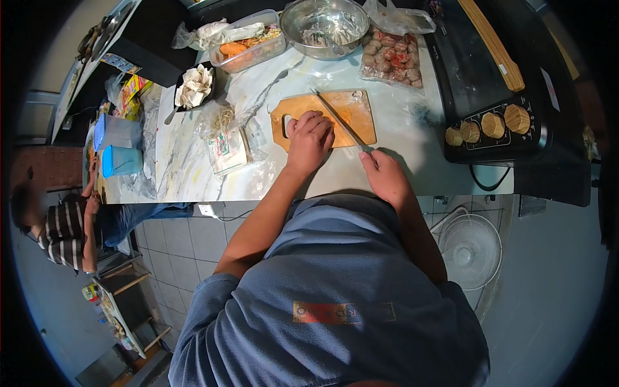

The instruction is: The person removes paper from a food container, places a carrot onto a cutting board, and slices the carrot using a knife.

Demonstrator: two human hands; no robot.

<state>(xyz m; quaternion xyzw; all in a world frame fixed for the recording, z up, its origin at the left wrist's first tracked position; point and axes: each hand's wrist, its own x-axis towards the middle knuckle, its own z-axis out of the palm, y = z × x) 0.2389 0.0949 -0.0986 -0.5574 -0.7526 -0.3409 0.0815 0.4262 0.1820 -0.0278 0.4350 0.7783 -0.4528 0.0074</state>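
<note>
"White marbled tabletop (187,151), tiled floor (174,248) below it, a fan (469,251) down on the right. What sits in the middle?"

"A wooden cutting board (362,106), near the front edge. The knife (333,115) slants across it, tip towards the board's far edge, handle towards the wearer."

"Which hand has the knife?"

"The right one. The right grip (387,174) is closed round the handle, just off the near edge of the board."

"And the left?"

"The left grip (311,137) is over the board beside the blade, fingers bent and drawn together. I cannot tell whether it pins anything, since the hand hides what is beneath. Something orange (346,117) shows on the wood on the other side of the blade."

"What stands behind the board?"

"A metal bowl (325,26). To its left is a clear tub (264,60) of orange and shredded food; to its right, a bag of brown round pieces (393,59)."

"Further left?"

"A black bowl (220,79) heaped with pale pieces (195,86), and a flat packet (227,153) nearer the board. At the far left, another person (68,229) wears a striped shirt."

"On the right?"

"A black appliance with four wood-coloured knobs (493,124)."
</note>
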